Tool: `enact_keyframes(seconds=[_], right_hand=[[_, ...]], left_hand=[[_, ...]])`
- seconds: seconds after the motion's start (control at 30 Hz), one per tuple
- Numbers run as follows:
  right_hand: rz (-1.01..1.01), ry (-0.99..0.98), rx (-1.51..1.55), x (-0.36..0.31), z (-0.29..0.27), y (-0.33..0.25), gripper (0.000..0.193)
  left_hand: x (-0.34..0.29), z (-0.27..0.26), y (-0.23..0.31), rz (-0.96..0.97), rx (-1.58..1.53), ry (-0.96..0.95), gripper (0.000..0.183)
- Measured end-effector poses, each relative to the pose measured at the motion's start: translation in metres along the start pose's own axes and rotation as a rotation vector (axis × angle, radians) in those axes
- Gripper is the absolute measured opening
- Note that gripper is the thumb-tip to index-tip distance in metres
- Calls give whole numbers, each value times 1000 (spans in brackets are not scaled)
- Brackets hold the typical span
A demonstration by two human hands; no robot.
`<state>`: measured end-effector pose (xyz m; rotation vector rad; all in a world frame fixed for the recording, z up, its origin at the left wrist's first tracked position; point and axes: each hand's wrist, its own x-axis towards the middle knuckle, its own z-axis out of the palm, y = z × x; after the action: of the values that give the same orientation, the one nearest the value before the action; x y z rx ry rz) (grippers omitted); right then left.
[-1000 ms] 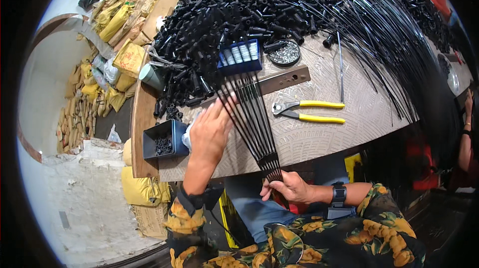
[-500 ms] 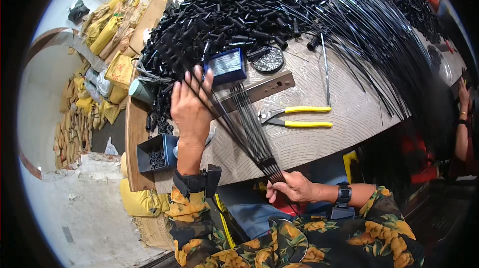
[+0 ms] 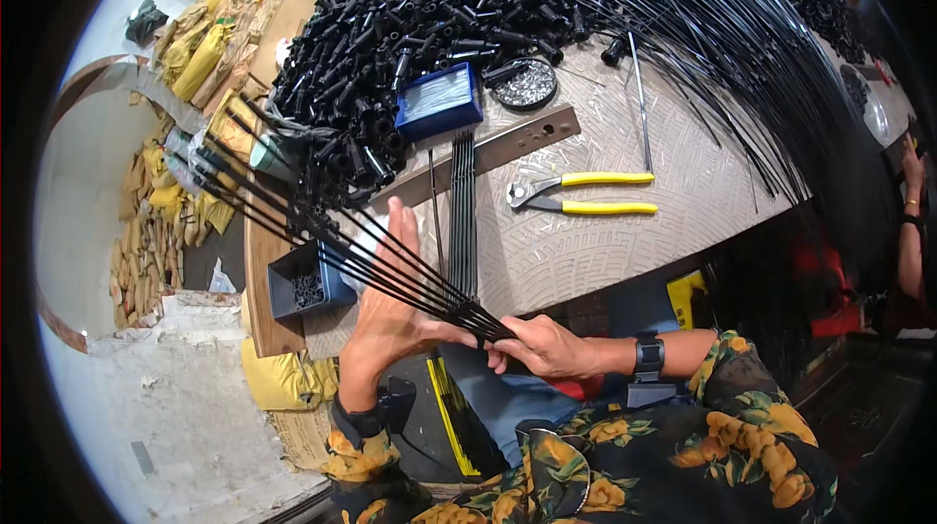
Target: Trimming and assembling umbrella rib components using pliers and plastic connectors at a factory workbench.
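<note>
My right hand [image 3: 542, 346] pinches the near ends of a fan of several thin black rods [image 3: 322, 231], which spread up and to the left over the table's left end. My left hand [image 3: 390, 314] is flat and open against the underside of those rods, fingers pointing up. A second flat row of black rods [image 3: 461, 202] lies on the table just beyond my hands. A small dark blue box [image 3: 303, 280] with tiny black parts stands left of my left hand.
A big heap of black tubes [image 3: 410, 26] fills the back of the table [image 3: 605, 231]. Yellow-handled pliers [image 3: 586, 192], a blue box [image 3: 439, 100], a round tin [image 3: 525, 85] and a brown bar [image 3: 508, 143] lie mid-table. Long black rods [image 3: 761, 65] sweep right. Another person's arm [image 3: 913, 221] is at right.
The fan of rods swung from pointing up over the table to pointing left. My left hand came back from the tube heap to the rods near my right hand.
</note>
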<state>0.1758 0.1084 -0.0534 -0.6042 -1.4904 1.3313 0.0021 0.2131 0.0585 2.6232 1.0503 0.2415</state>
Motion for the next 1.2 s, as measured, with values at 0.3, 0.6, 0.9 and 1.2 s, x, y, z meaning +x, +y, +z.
enact_keyframes(seconds=[0.3, 0.6, 0.9, 1.2], right_hand=[[249, -242, -203, -42, -29, 67, 31], [207, -747, -1013, 40, -74, -176, 26], [216, -214, -1290, 256, -133, -87, 16], [185, -130, -1615, 280, -150, -30, 12]], left_hand=[[2, 68, 19, 270, 126, 35, 93], [-1, 75, 17, 363, 112, 218, 72], [-2, 71, 14, 385, 52, 104, 78], [-2, 65, 22, 235, 253, 197, 69]])
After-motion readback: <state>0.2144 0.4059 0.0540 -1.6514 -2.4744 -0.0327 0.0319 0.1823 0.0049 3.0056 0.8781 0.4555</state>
